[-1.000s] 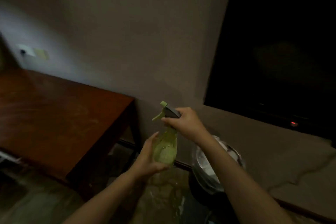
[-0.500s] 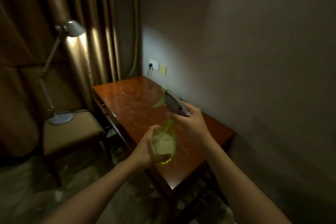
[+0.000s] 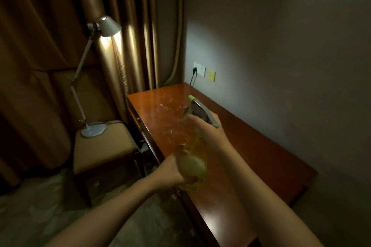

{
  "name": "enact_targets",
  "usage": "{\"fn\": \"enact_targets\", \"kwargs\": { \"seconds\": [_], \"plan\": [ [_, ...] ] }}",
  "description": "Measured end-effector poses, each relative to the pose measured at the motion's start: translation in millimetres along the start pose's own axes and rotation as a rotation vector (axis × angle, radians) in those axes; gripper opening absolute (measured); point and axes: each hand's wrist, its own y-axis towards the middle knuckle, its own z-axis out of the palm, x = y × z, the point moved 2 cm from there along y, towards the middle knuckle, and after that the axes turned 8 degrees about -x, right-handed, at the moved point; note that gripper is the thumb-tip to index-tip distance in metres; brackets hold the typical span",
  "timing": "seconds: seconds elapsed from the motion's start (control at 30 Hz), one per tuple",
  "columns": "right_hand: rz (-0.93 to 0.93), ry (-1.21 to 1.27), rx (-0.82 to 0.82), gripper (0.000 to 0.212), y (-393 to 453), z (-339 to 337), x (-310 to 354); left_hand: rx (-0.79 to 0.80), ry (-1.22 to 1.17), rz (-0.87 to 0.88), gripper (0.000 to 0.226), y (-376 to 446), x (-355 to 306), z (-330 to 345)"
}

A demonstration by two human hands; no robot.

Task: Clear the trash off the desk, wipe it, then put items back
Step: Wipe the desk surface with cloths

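Spray bottle now aimed down the bare surface, ready for the wipe stage.

The view has swung from the dark screen and bin a second ago to the wooden surface, which runs along the wall with pale smears and specks on its far half and no trash visible on it. Beside it a chair carries a lit lamp. The spray bottle has come over the near edge: the left hand cups its body, the right hand wraps the neck, fingers curled at the trigger. Clearing looks done; wetting the surface is likely next.
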Motion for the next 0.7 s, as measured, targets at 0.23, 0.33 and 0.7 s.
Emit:
{"fn": "enact_targets", "kwargs": {
  "seconds": [0.23,0.33,0.7],
  "plan": [
    [0.025,-0.077,-0.075,0.011,91,12,-41,0.132,0.322,-0.049,0.091,107,7,-56],
    [0.057,-0.148,-0.083,0.01,125,29,-67,0.098,0.445,-0.072,0.081,128,34,-99],
    [0.318,-0.261,-0.122,0.006,255,164,-182,-0.002,0.738,-0.112,0.053,209,163,-321]
  ]
}}
